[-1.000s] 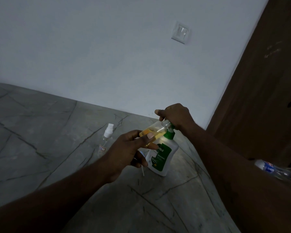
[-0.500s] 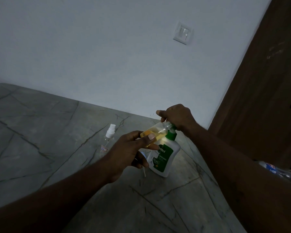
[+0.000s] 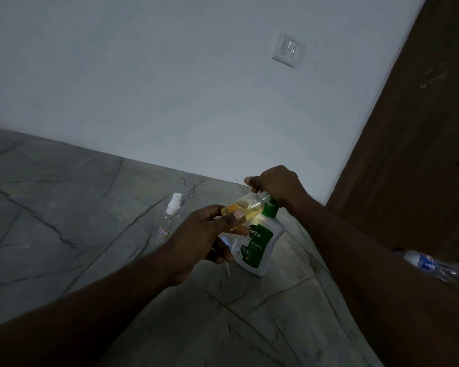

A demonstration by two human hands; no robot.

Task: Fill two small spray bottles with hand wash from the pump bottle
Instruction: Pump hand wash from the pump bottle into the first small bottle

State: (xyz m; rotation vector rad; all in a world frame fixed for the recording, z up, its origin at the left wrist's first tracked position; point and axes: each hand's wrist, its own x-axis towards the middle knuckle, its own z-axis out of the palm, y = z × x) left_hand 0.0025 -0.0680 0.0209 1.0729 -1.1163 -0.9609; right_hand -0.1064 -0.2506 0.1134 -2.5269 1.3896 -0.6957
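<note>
A white pump bottle (image 3: 260, 243) with a green label and green collar stands on the grey marble counter (image 3: 64, 221). My right hand (image 3: 276, 185) covers and grips its pump head. My left hand (image 3: 204, 237) holds a small clear spray bottle (image 3: 245, 206) tilted, its open neck up at the pump nozzle; yellow liquid sits in its lower end. The lower fingers of that hand also hold its spray top, whose thin dip tube (image 3: 227, 270) hangs below. A second small spray bottle (image 3: 170, 215) with a white cap stands to the left.
A white wall with a light switch (image 3: 288, 49) rises behind the counter. A brown wooden door (image 3: 421, 154) stands at the right. A plastic water bottle (image 3: 424, 262) lies low at the right, beyond my forearm. The scene is dim.
The hands and bottles hold nearly the same pose; the whole view has shifted slightly.
</note>
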